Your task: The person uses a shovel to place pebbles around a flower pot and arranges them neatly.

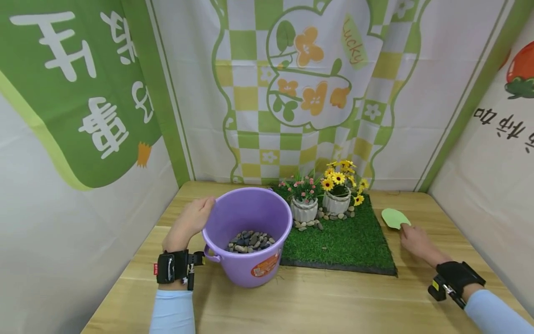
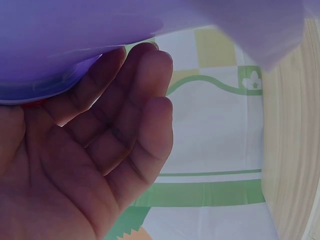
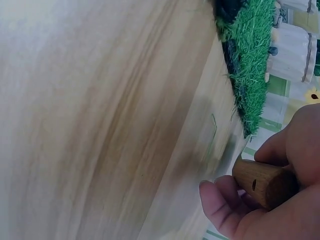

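Observation:
A purple bucket (image 1: pixel 235 266) stands upright on the wooden table, with grey and tan pebbles (image 1: pixel 252 242) on its bottom. My left hand (image 1: pixel 192 220) grips its rim on the left side; in the left wrist view the fingers (image 2: pixel 112 130) curl along the outside under the rim. On the right, my right hand (image 1: pixel 419 242) holds a small trowel with a pale green blade (image 1: pixel 394 218), low over the table. The trowel's wooden handle (image 3: pixel 262 182) sits between thumb and fingers in the right wrist view, with most of its blade hidden there.
An artificial grass mat (image 1: pixel 346 246) lies right of the bucket. On it stand a white pot of pink flowers (image 1: pixel 304 210) and one of yellow flowers (image 1: pixel 336 202), with loose pebbles (image 1: pixel 306 225) around them. Printed cloth walls (image 1: pixel 196 116) enclose the table.

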Motion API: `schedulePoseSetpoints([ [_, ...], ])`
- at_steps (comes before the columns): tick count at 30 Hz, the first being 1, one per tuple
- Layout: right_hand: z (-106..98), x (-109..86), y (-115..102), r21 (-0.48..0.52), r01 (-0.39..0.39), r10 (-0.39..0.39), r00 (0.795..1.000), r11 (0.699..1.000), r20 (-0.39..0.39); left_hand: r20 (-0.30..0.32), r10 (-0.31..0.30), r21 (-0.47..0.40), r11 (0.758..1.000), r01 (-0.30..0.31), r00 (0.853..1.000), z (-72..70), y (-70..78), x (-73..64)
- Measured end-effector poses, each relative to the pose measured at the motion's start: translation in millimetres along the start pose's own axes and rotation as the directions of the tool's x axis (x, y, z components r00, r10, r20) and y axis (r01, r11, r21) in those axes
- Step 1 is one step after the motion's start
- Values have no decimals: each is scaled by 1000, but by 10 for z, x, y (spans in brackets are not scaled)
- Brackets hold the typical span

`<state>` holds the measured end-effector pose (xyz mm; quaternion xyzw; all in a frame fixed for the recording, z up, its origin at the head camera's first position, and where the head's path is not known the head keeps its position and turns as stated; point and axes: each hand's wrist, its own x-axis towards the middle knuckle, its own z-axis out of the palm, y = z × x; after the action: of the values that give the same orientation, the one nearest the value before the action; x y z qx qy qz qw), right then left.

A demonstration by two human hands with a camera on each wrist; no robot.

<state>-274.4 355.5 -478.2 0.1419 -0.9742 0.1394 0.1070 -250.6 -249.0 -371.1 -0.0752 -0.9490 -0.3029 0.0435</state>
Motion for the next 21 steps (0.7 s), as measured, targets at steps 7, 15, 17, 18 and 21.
schedulePoseSetpoints([
  [7, 0, -8, 42, 23, -46, 44, 997, 999, 62, 4, -6, -29, 1000, 6, 1000, 30, 10, -10],
  [15, 4, 11, 61, -5, -32, 33, 994, 999, 104, -5, -6, -20, 1000, 6, 1000, 25, 8, -8],
  [17, 7, 24, 69, 4, -40, 39, 991, 999, 131, -4, -10, -23, 1000, 10, 1000, 19, 4, -11],
  [18, 7, 31, 70, 11, -41, 39, 989, 999, 141, -3, -8, -20, 1000, 8, 1000, 13, -2, -11],
  [21, 2, 60, 73, 22, -34, 30, 987, 999, 155, -1, -9, -18, 1000, 9, 1000, -8, -12, -9],
])
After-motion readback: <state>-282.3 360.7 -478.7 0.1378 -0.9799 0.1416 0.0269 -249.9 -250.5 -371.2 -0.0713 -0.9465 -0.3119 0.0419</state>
